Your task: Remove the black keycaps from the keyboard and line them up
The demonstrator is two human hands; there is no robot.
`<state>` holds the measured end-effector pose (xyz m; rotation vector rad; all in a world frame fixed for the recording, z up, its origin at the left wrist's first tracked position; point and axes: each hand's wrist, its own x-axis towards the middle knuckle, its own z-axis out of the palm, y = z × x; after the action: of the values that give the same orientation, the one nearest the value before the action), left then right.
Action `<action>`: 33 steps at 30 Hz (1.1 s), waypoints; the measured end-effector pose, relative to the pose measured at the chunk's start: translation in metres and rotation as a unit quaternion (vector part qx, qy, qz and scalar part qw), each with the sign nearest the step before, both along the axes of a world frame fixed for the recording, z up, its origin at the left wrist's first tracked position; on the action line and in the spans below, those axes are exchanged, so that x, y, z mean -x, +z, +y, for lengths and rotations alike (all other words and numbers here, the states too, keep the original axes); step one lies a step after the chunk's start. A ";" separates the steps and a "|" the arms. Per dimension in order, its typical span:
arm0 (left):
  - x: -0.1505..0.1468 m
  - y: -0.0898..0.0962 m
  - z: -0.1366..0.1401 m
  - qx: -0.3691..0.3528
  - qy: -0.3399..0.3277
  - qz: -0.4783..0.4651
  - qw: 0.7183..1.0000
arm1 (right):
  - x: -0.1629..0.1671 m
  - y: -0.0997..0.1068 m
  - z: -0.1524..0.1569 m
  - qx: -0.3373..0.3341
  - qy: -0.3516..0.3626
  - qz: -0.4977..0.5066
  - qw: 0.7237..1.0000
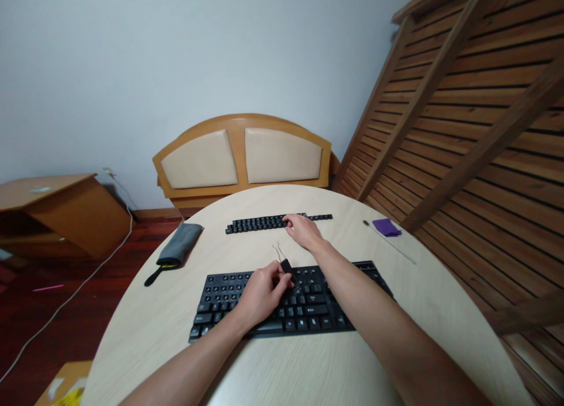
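Observation:
A black keyboard (315,325) lies on the round table, with keycaps gone from much of its upper left part. Over its middle, my left hand (263,289) is closed round the black handle of a wire keycap puller (286,266), whose two thin wire prongs point away from me. Farther off, loose black keycaps (255,224) stand in neat rows on the tabletop. My right hand (302,230) reaches across to the right part of these rows, its fingertips together at the keycaps. Whatever is between those fingertips is too small to make out.
A grey pouch (180,245) with a black strap lies at the table's (176,335) left. To the right are a purple cloth (386,227) and a thin brush (392,242). Behind stands a wooden headboard (241,153); slatted wood (462,130) leans at the right.

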<state>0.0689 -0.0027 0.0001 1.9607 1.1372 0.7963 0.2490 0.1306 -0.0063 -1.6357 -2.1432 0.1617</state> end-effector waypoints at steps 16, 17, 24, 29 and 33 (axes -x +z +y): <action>0.002 -0.001 0.001 -0.009 -0.011 0.004 1.000 | -0.051 0.039 -0.110 0.090 0.199 -0.010 0.976; 0.001 -0.001 0.001 -0.010 -0.011 0.007 1.000 | -0.053 0.035 -0.115 0.087 0.204 0.002 0.975; 0.002 0.007 -0.001 -0.032 -0.003 0.050 0.998 | -0.048 0.010 -0.120 0.044 0.180 0.101 0.978; 0.002 0.012 -0.004 -0.052 0.013 0.055 0.997 | -0.033 0.003 -0.122 0.009 0.183 0.108 0.977; 0.002 0.008 -0.002 -0.055 0.019 0.032 0.998 | -0.024 0.002 -0.125 -0.019 0.181 0.099 0.978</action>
<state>0.0665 -0.0048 0.0077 2.0740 1.1938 0.8377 0.2731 0.0059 -0.0046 -1.1415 -2.2500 0.3742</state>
